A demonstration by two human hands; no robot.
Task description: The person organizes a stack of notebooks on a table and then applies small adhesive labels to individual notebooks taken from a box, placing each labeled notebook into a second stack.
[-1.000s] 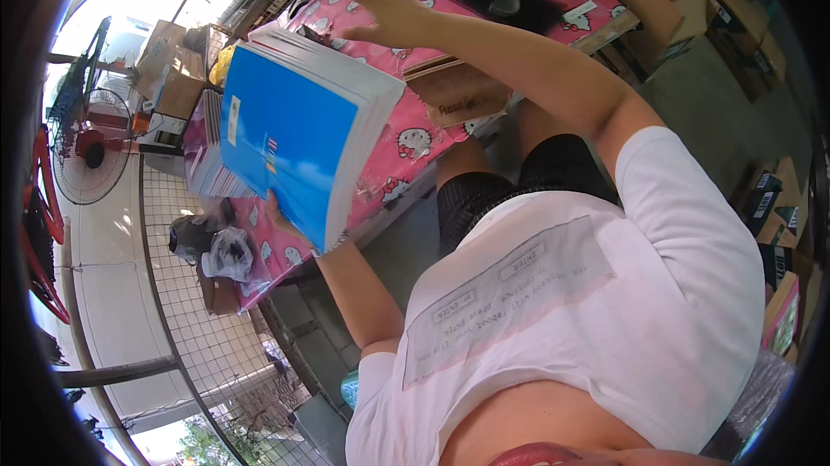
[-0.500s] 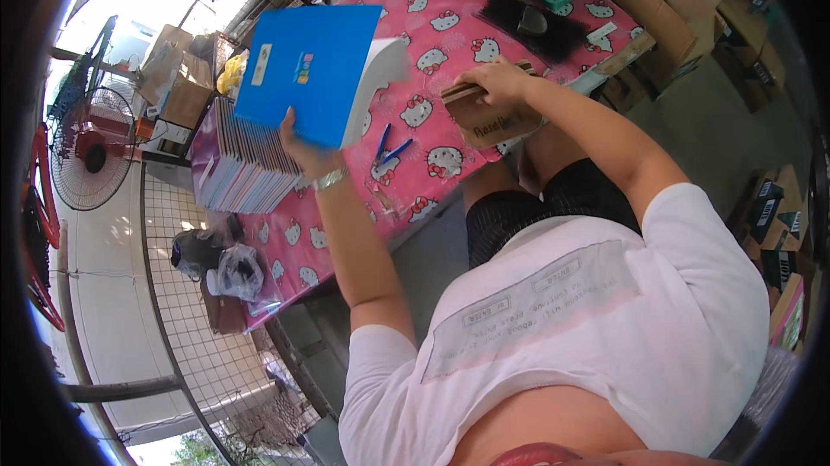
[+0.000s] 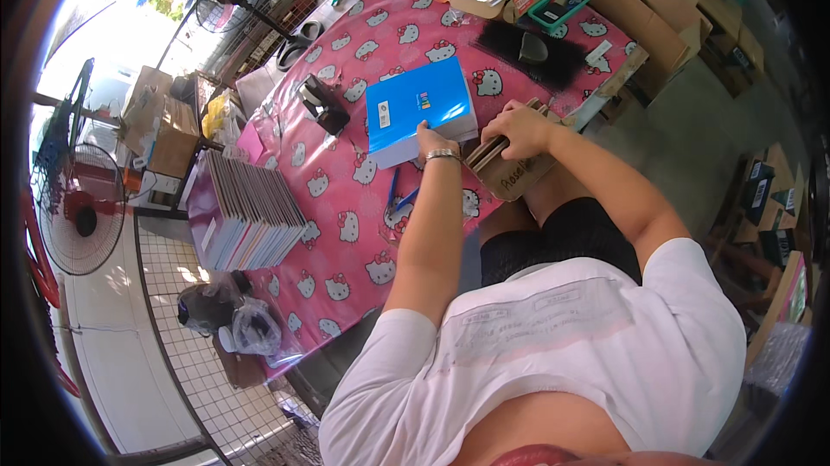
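Centre frame, the left hand (image 3: 437, 143) grips one blue-covered book (image 3: 418, 105) and the right hand (image 3: 524, 130) one brown cardboard bundle (image 3: 519, 179); two fans (image 3: 85, 220) stand at frame left.

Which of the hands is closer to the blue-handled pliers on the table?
Left. The left hand, at the near edge of the blue-covered book, is just up and right of the blue-handled pliers; the right hand, on the cardboard pieces, is farther right.
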